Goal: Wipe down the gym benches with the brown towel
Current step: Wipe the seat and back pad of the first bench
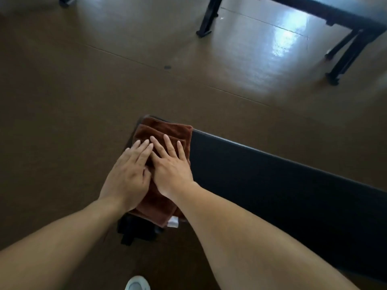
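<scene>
A folded brown towel (167, 130) lies on the left end of a black padded gym bench (272, 185) that runs off to the right. My left hand (129, 172) and my right hand (171, 166) both press flat on the towel, side by side, fingers spread and pointing away from me. A white tag (173, 222) sticks out at the towel's near edge. Most of the towel's middle is hidden under my hands.
The brown floor (62, 101) surrounds the bench. A second black bench (314, 15) with angled legs stands at the far right. The near bench's black foot (136, 229) shows below the towel. The toe of my white shoe (137, 284) is at the bottom edge.
</scene>
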Motion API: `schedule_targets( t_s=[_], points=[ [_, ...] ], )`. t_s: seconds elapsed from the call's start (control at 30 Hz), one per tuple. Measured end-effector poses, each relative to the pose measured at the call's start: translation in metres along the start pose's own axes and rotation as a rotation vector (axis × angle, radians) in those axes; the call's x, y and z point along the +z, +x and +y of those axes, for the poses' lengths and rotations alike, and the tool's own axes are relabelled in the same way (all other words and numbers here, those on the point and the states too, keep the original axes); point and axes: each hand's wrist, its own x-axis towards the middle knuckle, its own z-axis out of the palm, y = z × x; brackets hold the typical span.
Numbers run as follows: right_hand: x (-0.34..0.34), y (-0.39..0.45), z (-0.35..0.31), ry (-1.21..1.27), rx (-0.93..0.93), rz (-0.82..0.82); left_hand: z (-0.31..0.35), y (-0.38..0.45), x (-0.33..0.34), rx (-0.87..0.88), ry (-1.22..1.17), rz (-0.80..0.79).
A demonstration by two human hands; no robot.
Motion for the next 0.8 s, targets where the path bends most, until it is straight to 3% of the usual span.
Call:
schedule_targets(
  t_s=[0.23, 0.53, 0.8],
  points=[
    [-0.011, -0.097, 0.134, 0.008, 0.152, 0.010, 0.151, 0.023, 0.065, 0.089, -0.100, -0.115],
    [0.000, -0.321, 0.342, 0.049, 0.418, 0.066, 0.392, 0.012, 0.187, 0.414, -0.194, -0.404],
    [0.017, -0.478, 0.425, 0.140, 0.622, -0.006, 0.533, -0.030, 0.270, 0.589, -0.073, -0.559]
  ],
)
